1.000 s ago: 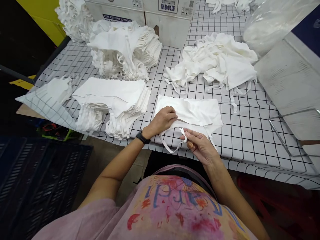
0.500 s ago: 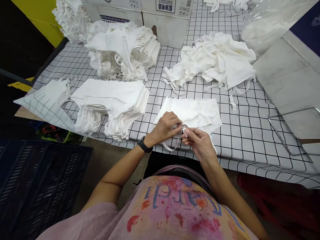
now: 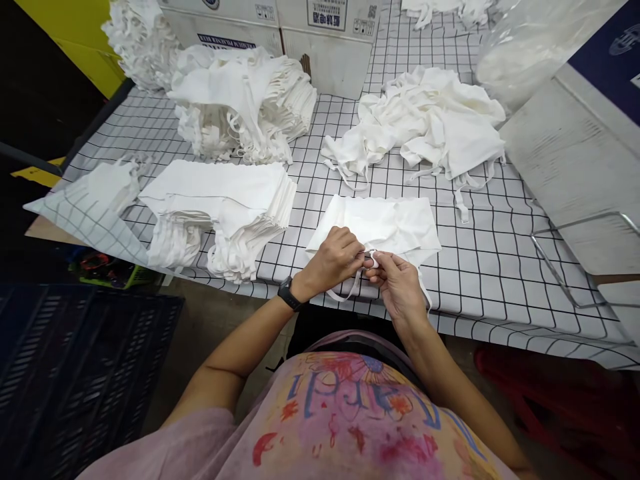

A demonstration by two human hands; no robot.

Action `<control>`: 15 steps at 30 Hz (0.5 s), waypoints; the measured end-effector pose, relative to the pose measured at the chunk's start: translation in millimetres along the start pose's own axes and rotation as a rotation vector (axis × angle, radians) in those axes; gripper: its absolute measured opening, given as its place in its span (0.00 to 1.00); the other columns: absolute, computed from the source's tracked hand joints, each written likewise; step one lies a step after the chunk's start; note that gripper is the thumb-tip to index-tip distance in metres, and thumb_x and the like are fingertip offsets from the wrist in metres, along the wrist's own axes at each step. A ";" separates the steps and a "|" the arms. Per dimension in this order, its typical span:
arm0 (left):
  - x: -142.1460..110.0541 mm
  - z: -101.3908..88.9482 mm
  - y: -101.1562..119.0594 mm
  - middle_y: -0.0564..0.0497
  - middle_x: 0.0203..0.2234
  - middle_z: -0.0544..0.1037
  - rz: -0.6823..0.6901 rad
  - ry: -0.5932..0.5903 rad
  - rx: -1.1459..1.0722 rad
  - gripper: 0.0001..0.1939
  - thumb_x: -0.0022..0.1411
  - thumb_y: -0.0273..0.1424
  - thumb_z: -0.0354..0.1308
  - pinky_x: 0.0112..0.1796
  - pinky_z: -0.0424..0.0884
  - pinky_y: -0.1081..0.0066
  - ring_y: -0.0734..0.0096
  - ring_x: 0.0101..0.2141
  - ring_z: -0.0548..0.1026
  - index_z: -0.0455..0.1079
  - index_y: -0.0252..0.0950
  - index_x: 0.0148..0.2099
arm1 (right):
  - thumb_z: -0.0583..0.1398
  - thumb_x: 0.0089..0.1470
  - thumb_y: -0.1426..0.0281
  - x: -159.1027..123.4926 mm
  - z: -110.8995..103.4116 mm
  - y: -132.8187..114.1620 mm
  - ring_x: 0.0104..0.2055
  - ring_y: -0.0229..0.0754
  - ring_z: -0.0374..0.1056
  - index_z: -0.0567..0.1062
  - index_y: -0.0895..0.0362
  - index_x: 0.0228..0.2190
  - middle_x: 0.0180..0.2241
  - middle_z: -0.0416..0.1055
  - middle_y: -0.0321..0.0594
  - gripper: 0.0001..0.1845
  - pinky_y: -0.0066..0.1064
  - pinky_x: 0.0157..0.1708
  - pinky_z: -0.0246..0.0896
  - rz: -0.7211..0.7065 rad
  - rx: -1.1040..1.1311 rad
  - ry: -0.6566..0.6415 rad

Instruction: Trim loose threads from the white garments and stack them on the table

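White strapped garment [image 3: 395,217]: one, flat on the grid-patterned counter [image 3: 480,267], near edge, lower part covered by my hands. Left hand [image 3: 340,257]: grip closed at the strap, fingertips bunched; what exactly they pinch, too small to tell. Right hand [image 3: 397,277]: grip narrow, thumb and fingers pinching the white strap end [image 3: 374,259], its fitting mostly hidden. Neat garment stack [image 3: 215,190]: left of my hands. Clear plastic bag [image 3: 525,53]: cut off at top, contents indistinct.
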State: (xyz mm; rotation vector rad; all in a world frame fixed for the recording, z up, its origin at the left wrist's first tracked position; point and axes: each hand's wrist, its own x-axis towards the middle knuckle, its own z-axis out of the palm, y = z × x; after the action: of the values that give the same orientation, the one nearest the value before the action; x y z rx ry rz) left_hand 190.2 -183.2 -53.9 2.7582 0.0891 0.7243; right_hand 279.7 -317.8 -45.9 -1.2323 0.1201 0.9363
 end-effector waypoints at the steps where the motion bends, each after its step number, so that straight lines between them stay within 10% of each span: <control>1: 0.1 0.0 0.3 0.49 0.29 0.74 0.004 -0.004 0.011 0.11 0.71 0.26 0.54 0.39 0.64 0.65 0.66 0.34 0.68 0.68 0.36 0.33 | 0.75 0.38 0.63 0.0 0.1 0.1 0.20 0.31 0.70 0.79 0.60 0.24 0.23 0.77 0.38 0.15 0.19 0.19 0.65 -0.003 0.002 0.002; 15: -1.5 1.1 3.5 0.50 0.26 0.70 0.148 0.030 0.196 0.13 0.70 0.23 0.53 0.38 0.63 0.64 0.65 0.33 0.65 0.65 0.36 0.30 | 0.70 0.46 0.65 1.2 -5.1 5.4 0.19 0.31 0.61 0.79 0.58 0.24 0.20 0.73 0.35 0.10 0.24 0.20 0.54 -0.152 -0.183 -0.037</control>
State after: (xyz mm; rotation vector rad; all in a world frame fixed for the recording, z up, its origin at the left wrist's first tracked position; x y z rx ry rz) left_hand 189.4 -187.1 -54.5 2.9657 -0.0410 0.8354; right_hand 278.8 -321.3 -52.5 -1.3713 -0.0897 0.8508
